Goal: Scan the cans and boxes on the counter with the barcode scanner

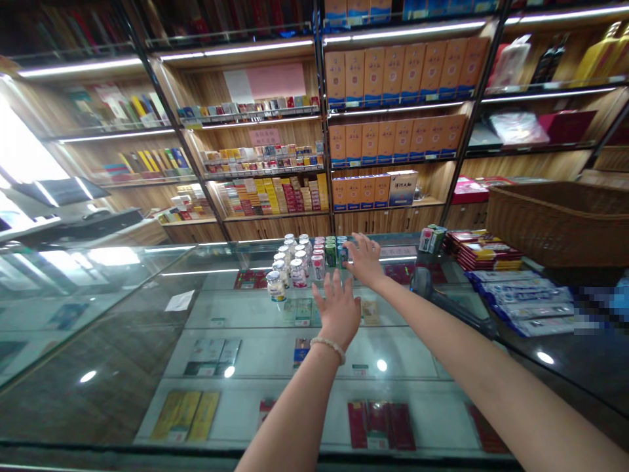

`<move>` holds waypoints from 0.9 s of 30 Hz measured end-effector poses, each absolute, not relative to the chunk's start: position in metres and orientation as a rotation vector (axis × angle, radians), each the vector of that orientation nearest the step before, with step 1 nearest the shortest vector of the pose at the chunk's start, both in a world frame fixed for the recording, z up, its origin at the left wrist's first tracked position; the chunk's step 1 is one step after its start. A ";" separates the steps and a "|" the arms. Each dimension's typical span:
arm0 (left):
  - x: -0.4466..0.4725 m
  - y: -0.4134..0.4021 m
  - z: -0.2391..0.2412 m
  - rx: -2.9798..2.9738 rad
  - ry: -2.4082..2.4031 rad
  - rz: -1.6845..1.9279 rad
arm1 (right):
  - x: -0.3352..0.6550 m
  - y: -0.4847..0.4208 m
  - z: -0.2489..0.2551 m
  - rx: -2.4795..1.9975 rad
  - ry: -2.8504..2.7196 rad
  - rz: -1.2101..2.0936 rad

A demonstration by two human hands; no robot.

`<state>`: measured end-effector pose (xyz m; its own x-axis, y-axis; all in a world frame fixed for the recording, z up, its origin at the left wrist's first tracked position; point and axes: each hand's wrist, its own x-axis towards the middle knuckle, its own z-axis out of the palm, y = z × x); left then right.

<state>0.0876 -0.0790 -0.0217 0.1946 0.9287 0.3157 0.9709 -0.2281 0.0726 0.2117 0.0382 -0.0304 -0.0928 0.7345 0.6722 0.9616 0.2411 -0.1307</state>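
Observation:
On the glass counter [236, 308] stand rows of small containers. White-capped little bottles [276, 287] are at the left, then pink cylinders [318, 265], green cylinders [330, 252] and blue cylinders [343, 254]. My right hand [364, 261] is at the right end of the rows, fingers apart, beside the blue cylinders; whether it touches them I cannot tell. Lower and nearer to me, my left hand [337, 308] has its fingers spread in front of the pink and green cylinders, with nothing in it. A beaded bracelet [328, 347] circles the left wrist.
Right of my hands lies a dark handheld scanner [449, 303]. Beyond it are blue-white packets [521, 298], stacked red packs [484, 250], a few loose cylinders [432, 238] and a wicker basket [555, 223]. A paper slip [180, 301] lies left. Stocked shelves [388, 108] rise behind.

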 end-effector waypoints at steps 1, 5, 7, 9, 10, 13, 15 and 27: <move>0.088 -0.079 -0.022 -2.315 -1.848 -0.446 | 0.210 0.038 -0.033 -1.565 -1.880 -0.459; 0.087 -0.079 -0.024 -2.316 -1.826 -0.459 | 0.208 0.039 -0.038 -1.595 -1.868 -0.438; 0.086 -0.080 -0.024 -2.319 -1.820 -0.461 | 0.208 0.041 -0.038 -1.596 -1.862 -0.423; 0.086 -0.079 -0.025 -2.319 -1.815 -0.461 | 0.209 0.043 -0.038 -1.605 -1.852 -0.412; 0.086 -0.079 -0.026 -2.316 -1.812 -0.463 | 0.209 0.044 -0.038 -1.610 -1.850 -0.407; 0.086 -0.078 -0.028 -2.311 -1.803 -0.476 | 0.209 0.046 -0.039 -1.626 -1.849 -0.402; 0.086 -0.077 -0.029 -2.314 -1.800 -0.483 | 0.209 0.047 -0.040 -1.626 -1.853 -0.405; 0.086 -0.078 -0.028 -2.325 -1.820 -0.460 | 0.209 0.049 -0.039 -1.629 -1.859 -0.408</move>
<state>0.0862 -0.0777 -0.0278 0.2156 0.9185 0.3313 0.9657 -0.2509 0.0674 0.2086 0.0489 -0.0393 -0.0416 0.7737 0.6321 0.9673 0.1895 -0.1684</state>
